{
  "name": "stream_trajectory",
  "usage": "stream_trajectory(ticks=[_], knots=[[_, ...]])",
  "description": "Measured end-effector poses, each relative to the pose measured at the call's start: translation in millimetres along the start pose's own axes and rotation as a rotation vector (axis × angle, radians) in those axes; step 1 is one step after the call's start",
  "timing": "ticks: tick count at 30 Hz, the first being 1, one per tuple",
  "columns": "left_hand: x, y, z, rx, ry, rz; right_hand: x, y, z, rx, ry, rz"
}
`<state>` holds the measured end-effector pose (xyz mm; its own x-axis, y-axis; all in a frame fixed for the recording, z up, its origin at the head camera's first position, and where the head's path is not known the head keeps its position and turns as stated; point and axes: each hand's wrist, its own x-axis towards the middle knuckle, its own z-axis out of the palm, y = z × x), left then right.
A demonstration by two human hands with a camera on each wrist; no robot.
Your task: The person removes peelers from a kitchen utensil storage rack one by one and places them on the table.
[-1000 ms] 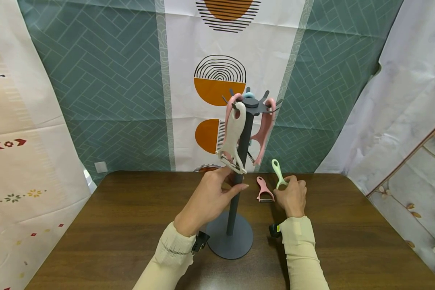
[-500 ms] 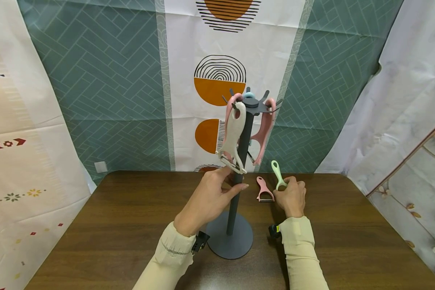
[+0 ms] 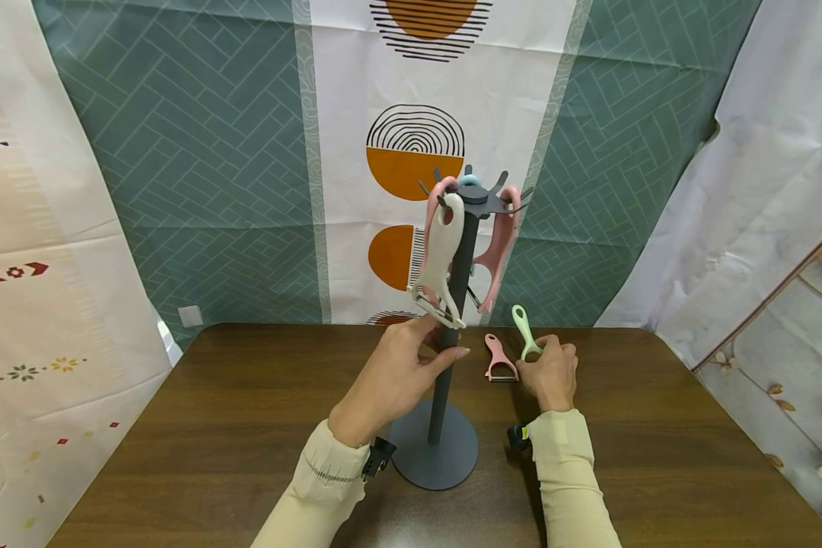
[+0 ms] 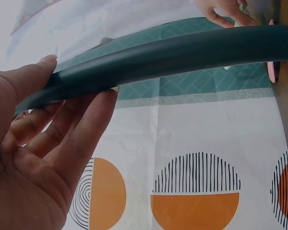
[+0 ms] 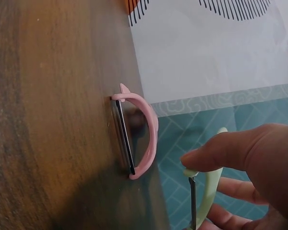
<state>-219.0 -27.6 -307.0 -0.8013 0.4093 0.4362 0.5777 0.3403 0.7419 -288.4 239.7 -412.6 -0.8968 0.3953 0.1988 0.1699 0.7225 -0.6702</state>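
My left hand [image 3: 393, 373] grips the upright pole [image 3: 440, 407] of a dark grey hanging stand below its hooks; in the left wrist view the thumb and fingers lie around the pole [image 4: 149, 55]. My right hand [image 3: 551, 373] pinches a light green peeler [image 3: 524, 327] by its blade end, with the handle pointing away; the right wrist view shows my thumb on the green frame [image 5: 210, 191]. Left of that hand, a pink peeler [image 3: 496, 350] lies on the table. From the hooks hang a white peeler [image 3: 441, 251], two pink peelers [image 3: 503, 243] and a mostly hidden light blue one [image 3: 469, 180].
The stand's round base [image 3: 434, 464] rests on the brown wooden table [image 3: 246, 426]. A patterned cloth [image 3: 233, 152] hangs behind the table's far edge. Pale curtains flank both sides, and several bare hook tips [image 3: 500, 181] stick out at the stand's top.
The green peeler's handle tip has sunk very slightly, with the right hand shifting only a touch. My left hand and the stand stay where they were.
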Motion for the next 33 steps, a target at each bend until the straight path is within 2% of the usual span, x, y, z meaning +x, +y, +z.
stream_trajectory(ticks=[33], knots=[[-0.2, 0.3, 0.2, -0.003, 0.003, 0.005, 2.7, 6.5, 8.1, -0.031, -0.012, 0.038]])
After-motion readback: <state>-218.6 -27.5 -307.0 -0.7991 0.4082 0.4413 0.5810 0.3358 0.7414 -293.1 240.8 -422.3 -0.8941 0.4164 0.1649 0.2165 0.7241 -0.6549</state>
